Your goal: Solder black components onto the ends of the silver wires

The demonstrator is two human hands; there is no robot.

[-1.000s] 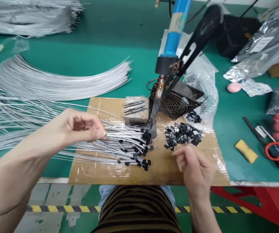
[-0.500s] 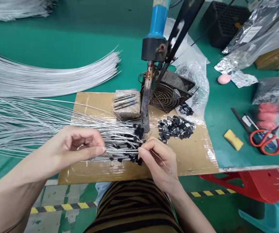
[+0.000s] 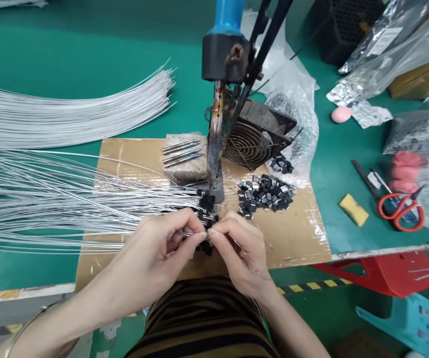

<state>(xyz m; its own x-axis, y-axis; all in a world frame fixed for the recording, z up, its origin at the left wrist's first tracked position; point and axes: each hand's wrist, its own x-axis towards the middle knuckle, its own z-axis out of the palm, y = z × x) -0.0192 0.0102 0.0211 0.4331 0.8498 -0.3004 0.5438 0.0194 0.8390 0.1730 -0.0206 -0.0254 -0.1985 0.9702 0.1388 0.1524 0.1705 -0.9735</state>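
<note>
My left hand [image 3: 164,246] is closed in a pinch on a thin grey cable [image 3: 186,233] close to its end. Fingertip to fingertip with it, my right hand [image 3: 241,251] pinches a fine silvery wire [image 3: 237,243] that trails back across the palm and looks like solder. The exact meeting point is hidden by the fingers. Just beyond the hands, black connectors [image 3: 207,201] cluster on the ends of many grey cables [image 3: 50,196]. Above them a soldering iron [image 3: 214,144] hangs tip-down from a stand.
Loose black connectors [image 3: 267,194] lie on the cardboard [image 3: 304,233]. A block with metal rods [image 3: 184,169] and a fan [image 3: 250,144] stand behind. A white cable bundle [image 3: 87,119] lies at left; orange scissors [image 3: 401,211] and a yellow sponge [image 3: 354,210] at right.
My left hand has slid right along the cable until its fingertips meet those of my right hand. My right hand keeps its pinch, and the whole view has shifted slightly.
</note>
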